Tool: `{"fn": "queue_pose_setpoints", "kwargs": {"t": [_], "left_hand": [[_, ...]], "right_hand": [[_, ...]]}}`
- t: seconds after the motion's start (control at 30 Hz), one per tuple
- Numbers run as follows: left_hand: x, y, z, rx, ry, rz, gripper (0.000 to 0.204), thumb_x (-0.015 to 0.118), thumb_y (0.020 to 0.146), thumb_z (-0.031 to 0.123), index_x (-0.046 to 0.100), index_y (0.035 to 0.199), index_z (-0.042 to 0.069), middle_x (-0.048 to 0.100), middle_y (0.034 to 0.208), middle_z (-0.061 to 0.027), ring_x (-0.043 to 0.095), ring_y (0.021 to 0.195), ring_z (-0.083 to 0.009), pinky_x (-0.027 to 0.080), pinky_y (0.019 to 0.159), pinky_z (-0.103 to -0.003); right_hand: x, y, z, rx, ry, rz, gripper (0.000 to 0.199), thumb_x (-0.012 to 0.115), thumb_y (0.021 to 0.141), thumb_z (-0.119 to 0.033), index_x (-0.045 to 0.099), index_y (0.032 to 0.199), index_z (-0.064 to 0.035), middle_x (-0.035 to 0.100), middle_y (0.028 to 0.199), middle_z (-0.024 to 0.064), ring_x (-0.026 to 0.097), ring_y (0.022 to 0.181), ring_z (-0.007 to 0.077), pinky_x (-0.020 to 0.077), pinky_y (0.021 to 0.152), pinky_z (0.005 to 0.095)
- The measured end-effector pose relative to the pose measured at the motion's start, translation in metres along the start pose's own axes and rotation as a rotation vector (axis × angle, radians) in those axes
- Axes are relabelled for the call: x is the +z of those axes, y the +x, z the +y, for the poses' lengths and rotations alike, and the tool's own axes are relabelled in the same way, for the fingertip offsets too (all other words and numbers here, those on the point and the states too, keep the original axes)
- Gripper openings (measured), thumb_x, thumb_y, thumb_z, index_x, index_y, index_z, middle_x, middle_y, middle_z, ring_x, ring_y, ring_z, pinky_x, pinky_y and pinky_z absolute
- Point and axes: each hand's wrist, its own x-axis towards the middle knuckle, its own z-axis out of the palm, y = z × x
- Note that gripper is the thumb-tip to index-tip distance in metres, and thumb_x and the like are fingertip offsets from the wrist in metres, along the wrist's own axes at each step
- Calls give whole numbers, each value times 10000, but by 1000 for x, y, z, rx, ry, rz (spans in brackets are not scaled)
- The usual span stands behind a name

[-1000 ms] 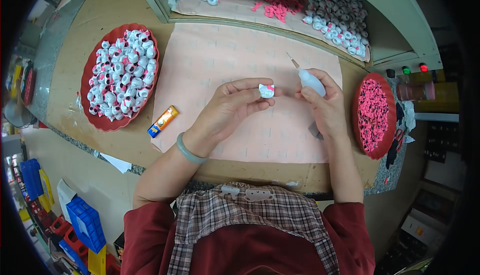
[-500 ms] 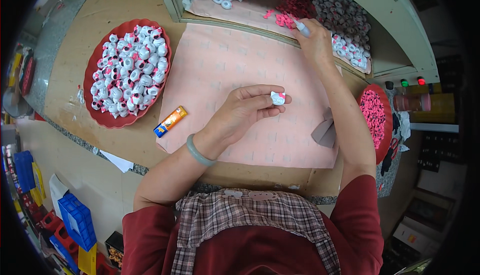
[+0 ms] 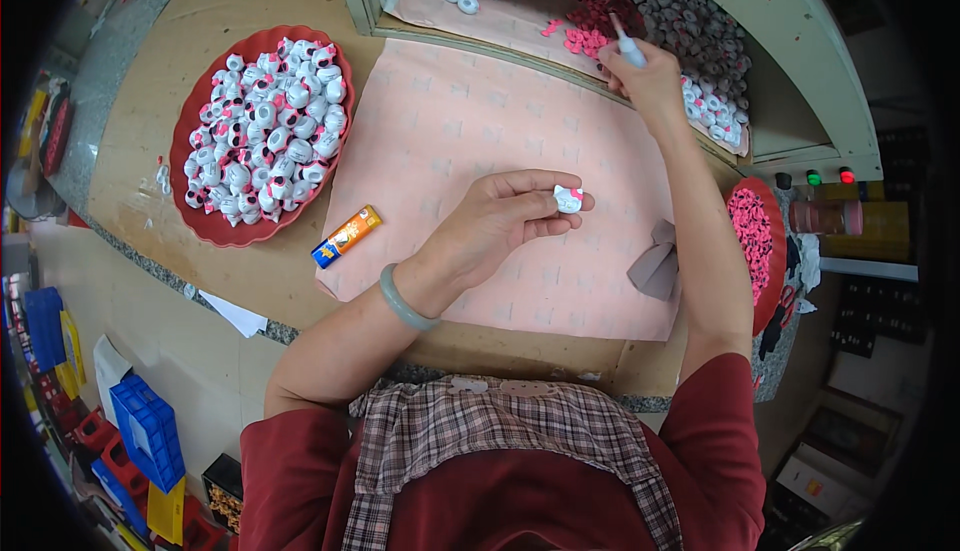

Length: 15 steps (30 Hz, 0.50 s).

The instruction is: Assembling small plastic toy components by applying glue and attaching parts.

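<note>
Between the thumb and fingers of my left hand [image 3: 500,213] is a small white cat-head piece [image 3: 568,199] with a pink patch at its top. My left hand hovers over the pink paper sheet [image 3: 450,121] at the middle of the table. My right hand [image 3: 645,81] reaches to the shelf, closed around a small whitish tube with a thin tip [image 3: 630,49]. That tip points up and away, over a pile of dark red pieces [image 3: 605,6]. Right beside it lie bright pink pieces [image 3: 587,43] on the shelf's front part.
A red scalloped tray [image 3: 183,186] heaped with white-and-pink heads stands at the left. An orange-and-blue tube [image 3: 347,237] and a grey folded piece [image 3: 655,263] lie on the sheet. White ring-like pieces [image 3: 690,26] fill the shelf; a red tray [image 3: 768,301] of pink bits sits right.
The tip of the whitish tube has lifted from beside the pink pieces and now points farther up. My left hand still holds the cat-head piece, turned slightly. The whole view has shifted a little.
</note>
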Motion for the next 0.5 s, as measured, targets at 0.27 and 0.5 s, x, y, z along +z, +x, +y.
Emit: {"fn": "queue_pose_setpoints", "kwargs": {"t": [0.27, 0.5], "left_hand": [[1, -1, 3, 14, 4, 25, 277, 511, 894, 52, 547, 1150, -48, 613, 1093, -184, 620, 928, -168, 498, 839, -261], [0, 3, 3, 11, 25, 20, 295, 506, 891, 36, 530, 1169, -58, 601, 1112, -197, 624, 930, -168, 503, 846, -255]], "right_hand": [[-25, -69, -3, 264, 953, -157, 144, 651, 826, -214, 639, 885, -83, 647, 775, 26, 566, 626, 66, 410, 555, 222], [-31, -108, -17, 421, 1067, -219, 120, 621, 851, -166, 589, 900, -62, 632, 826, 58, 587, 656, 89, 427, 540, 191]]}}
